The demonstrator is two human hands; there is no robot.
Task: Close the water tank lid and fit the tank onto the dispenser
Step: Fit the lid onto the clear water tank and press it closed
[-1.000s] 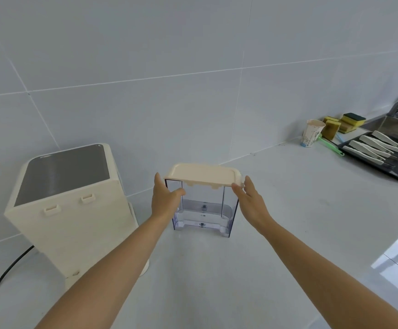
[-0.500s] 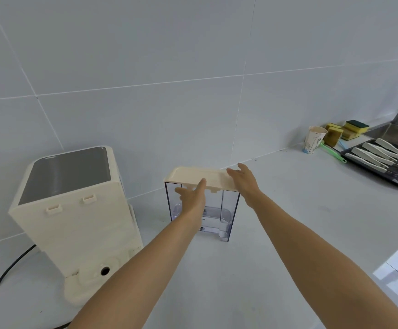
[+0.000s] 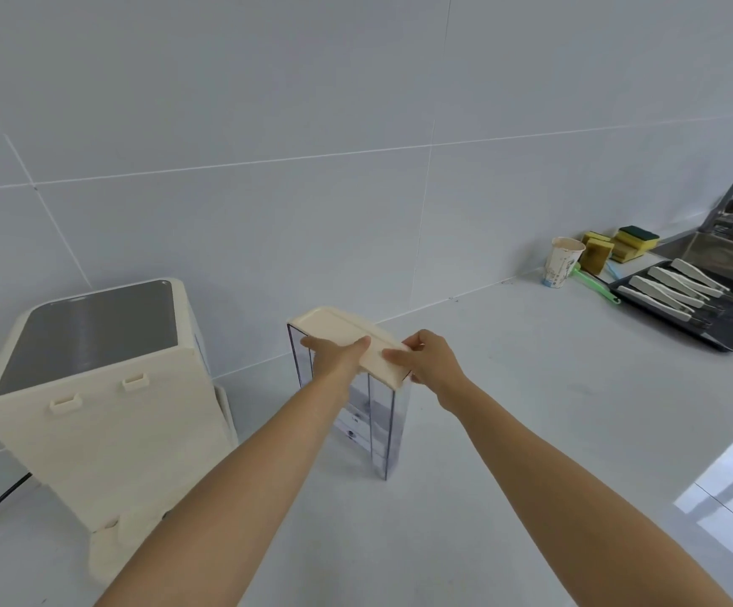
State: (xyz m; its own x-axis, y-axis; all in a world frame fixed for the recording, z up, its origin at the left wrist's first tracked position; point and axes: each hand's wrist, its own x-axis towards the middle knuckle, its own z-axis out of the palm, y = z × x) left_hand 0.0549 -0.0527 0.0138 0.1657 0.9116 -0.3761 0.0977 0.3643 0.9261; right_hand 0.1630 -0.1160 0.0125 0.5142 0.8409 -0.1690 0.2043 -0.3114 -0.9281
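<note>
Both hands sit on top of the lid (image 3: 347, 343), which covers the clear tank (image 3: 371, 414) standing on the bench (image 3: 509, 431). The left hand (image 3: 338, 357) lies flat with fingers spread over the lid's near-left part; the right hand (image 3: 432, 359) curls around the lid's right end, thumb on top and fingers tucked under the edge. The lid looks tilted, lower toward the right hand, so it is probably not seated all round.

The risk I see is uneven pressure: pushing hard on one end could leave the far corner, beyond the left hand, riding proud, or skew the lid so it jams. The tank is tall and narrow, and a sideways push could tip or slide it on the smooth bench. Whether it holds water I cannot tell; if so, a tilt would spill.

The dispenser (image 3: 102, 400) stands well to the left of the left hand, its dock low near the bench. Carrying the tank there by the lid alone could pull the lid off if unlatched.
</note>
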